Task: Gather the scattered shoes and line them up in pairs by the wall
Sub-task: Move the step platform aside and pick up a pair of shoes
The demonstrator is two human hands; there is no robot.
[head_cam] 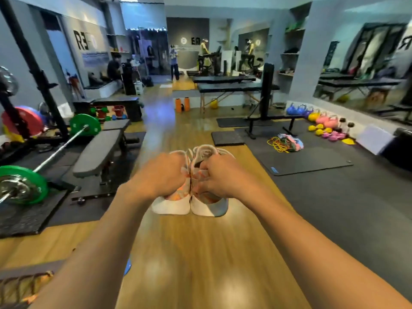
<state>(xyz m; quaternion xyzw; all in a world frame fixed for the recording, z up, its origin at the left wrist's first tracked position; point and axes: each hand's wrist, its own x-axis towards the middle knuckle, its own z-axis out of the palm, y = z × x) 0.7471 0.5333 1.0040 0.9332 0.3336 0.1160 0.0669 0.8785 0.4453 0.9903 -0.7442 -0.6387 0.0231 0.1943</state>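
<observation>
Two white sneakers with orange patches are held side by side above the wooden floor, soles touching along the middle. My left hand (161, 175) grips the left sneaker (171, 206) from above. The right sneaker (209, 207) is gripped the same way by my right hand (219, 177). Both arms are stretched straight out in front of me. My fingers cover much of the shoes' uppers.
A grey weight bench (98, 150) and a barbell with green plates (84, 125) stand on the left. A black mat (312, 159), coloured ropes (285, 142) and kettlebells (323, 122) lie on the right. Massage tables (236, 86) and several people are farther back. Wooden floor (200, 253) runs down the middle.
</observation>
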